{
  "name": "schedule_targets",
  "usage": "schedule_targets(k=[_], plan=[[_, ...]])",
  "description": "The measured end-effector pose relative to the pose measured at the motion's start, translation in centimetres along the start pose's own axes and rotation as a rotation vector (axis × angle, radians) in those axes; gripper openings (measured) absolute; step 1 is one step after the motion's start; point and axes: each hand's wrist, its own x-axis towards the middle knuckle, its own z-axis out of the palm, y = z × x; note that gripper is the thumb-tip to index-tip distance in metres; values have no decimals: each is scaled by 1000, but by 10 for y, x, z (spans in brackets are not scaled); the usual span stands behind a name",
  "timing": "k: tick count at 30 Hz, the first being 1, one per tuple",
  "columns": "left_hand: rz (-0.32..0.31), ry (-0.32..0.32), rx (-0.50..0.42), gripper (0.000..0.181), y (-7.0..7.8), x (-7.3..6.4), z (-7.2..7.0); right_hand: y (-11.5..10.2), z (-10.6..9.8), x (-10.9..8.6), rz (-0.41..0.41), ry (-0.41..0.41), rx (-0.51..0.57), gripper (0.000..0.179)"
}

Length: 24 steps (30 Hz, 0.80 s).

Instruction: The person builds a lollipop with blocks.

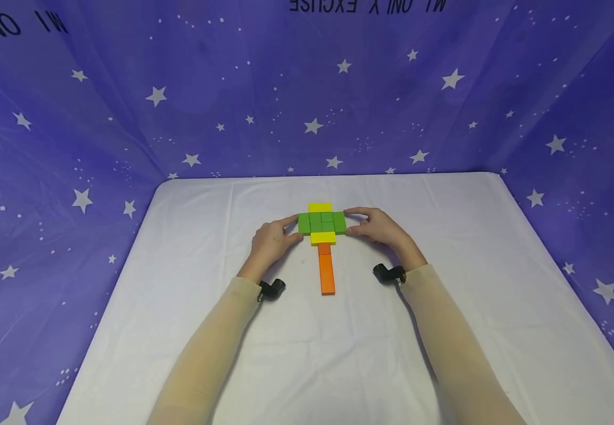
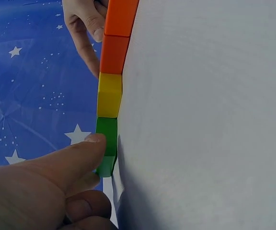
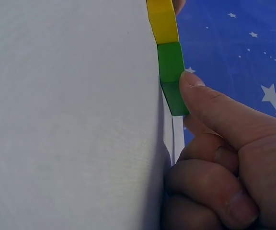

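Note:
Flat on the white cloth lies a figure of coloured blocks. Several green blocks point(image 1: 321, 222) form its middle row. One yellow block point(image 1: 319, 208) borders that row on the far side, another yellow block point(image 1: 323, 238) on the near side. Below them a short orange block point(image 1: 325, 248) and a long orange block point(image 1: 327, 274) run toward me. My left hand point(image 1: 272, 242) pinches the left-end green block point(image 1: 304, 224) between thumb and forefinger. From the other side, my right hand point(image 1: 383, 227) pinches the right-end green block point(image 1: 340, 222) likewise; its other fingers are curled in the right wrist view.
A white cloth point(image 1: 206, 236) covers the table. Purple-blue curtains with white stars point(image 1: 264, 94) stand behind and at both sides. Black wrist cameras point(image 1: 388, 273) sit at the inner side of each cuff.

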Motion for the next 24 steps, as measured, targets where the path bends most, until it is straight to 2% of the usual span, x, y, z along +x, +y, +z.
schedule_targets(k=[6, 19, 24], plan=[[-7, -14, 3, 63, -1, 1, 0, -3, 2, -2, -3, -1, 1, 66], [12, 36, 16, 60, -3, 0, 3, -4, 5, -3, -8, 21, 2, 64], [16, 37, 4, 63, -3, 0, 2, -4, 4, -3, -12, 19, 9, 66]])
